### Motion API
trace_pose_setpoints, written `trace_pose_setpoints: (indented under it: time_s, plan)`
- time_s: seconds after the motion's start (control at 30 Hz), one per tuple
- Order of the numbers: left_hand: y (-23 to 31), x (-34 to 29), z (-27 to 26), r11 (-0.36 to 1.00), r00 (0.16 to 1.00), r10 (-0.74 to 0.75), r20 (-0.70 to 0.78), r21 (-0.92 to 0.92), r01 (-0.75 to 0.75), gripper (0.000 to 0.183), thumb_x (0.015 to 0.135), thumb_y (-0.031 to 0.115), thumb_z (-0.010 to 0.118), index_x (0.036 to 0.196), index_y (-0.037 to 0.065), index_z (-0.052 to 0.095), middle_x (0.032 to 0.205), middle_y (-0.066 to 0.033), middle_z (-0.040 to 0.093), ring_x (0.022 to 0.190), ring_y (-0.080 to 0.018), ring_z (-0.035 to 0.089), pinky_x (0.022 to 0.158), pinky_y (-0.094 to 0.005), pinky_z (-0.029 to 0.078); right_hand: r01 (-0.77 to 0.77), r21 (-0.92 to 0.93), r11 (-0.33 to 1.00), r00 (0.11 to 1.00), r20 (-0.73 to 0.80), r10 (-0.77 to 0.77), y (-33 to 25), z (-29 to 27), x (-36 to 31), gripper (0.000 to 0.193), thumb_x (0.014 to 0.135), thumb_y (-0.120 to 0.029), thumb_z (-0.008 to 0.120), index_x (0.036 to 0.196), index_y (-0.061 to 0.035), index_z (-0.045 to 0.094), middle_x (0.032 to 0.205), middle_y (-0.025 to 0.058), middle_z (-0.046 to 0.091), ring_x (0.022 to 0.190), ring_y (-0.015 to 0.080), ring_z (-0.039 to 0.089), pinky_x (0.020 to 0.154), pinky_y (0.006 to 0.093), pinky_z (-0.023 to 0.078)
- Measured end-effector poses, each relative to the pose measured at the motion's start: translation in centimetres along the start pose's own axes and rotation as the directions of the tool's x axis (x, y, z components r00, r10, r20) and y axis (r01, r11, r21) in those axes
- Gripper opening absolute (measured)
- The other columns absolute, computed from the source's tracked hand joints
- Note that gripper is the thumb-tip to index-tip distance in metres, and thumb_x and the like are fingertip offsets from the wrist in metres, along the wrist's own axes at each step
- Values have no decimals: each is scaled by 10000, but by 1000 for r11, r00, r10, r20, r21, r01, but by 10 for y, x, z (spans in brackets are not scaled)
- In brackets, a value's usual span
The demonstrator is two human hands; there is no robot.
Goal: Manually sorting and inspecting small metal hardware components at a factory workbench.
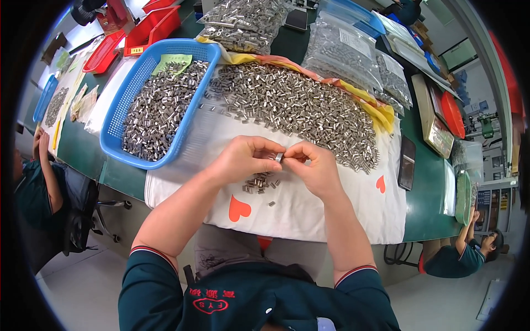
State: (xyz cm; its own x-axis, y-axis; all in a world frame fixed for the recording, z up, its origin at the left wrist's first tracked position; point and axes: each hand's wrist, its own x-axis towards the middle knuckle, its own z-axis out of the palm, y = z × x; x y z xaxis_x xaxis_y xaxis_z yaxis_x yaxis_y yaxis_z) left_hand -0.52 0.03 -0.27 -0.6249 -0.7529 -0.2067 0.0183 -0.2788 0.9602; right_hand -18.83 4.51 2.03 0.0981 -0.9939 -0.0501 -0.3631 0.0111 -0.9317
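My left hand (247, 159) and my right hand (316, 167) meet over the white cloth (298, 220), fingertips pinched together. Between them is a small shiny metal cylinder (279, 157), gripped from both sides. Just below my left hand lies a small cluster of metal cylinders (258, 183), with a single one (271, 204) apart from it. Beyond both hands spreads a big heap of the same cylinders (309, 99). To the left, a blue perforated basket (110, 124) holds many more, with a green paper slip (172, 62) on top.
A yellow-and-orange cloth (381, 113) edges the heap. Bags of metal parts (240, 25) and a clear bag (342, 52) stand behind. Red bins (152, 30) sit at the far left, a phone (407, 163) at the right. One person (38, 182) works at left, another (458, 254) at right.
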Motion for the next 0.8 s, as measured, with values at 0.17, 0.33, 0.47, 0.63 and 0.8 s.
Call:
trace_pose_setpoints:
  time_s: [0.17, 0.33, 0.47, 0.63, 0.8]
  plan:
    - [0, 0, 0, 998, 1000, 5, 17, 68, -6, 324, 736, -18, 667, 1049, -27, 583, 872, -29, 605, 770, -67, 568, 684, -198, 484, 55, -229, 972, 960, -256, -115, 9, -10, 6, 111, 734, -75, 634, 839, -42, 631, 768, 62, 621, 653, 147, 586, 599, 248, 466]
    - [-2, -1, 3, 974, 994, 75, 80, 210, -90, 302, 722, 67, 707, 1002, 3, 612, 794, -14, 610, 706, -56, 545, 648, -204, 466, 109, -647, 755, 897, -264, -355, 27, -8, 19, 73, 705, -87, 642, 777, -76, 637, 758, 60, 572, 740, 231, 543, 675, 343, 438]
    - [-2, -1, 2, 977, 997, 58, 52, 205, -67, 302, 719, 75, 710, 997, 5, 614, 777, -9, 603, 701, -54, 545, 642, -205, 466, 94, -746, 659, 896, -225, -382, 28, -1, 25, 63, 693, -112, 644, 750, -87, 638, 741, 56, 550, 768, 246, 520, 700, 363, 412]
    - [-3, 2, 2, 998, 1000, 28, -13, 57, -27, 308, 740, 68, 689, 1023, -9, 593, 804, -4, 595, 720, -57, 548, 658, -202, 470, 93, -760, 643, 916, -188, -354, 25, 1, 20, 73, 687, -116, 643, 749, -79, 633, 746, 59, 553, 772, 254, 516, 710, 375, 409]
    - [-6, 5, -2, 994, 996, 71, -58, -77, -76, 322, 746, 41, 675, 1049, -10, 579, 822, -2, 593, 745, -53, 554, 677, -197, 478, 54, -110, 992, 984, -164, -72, 0, 3, 6, 59, 724, -44, 615, 781, -32, 608, 755, 52, 607, 709, 146, 579, 660, 265, 458]
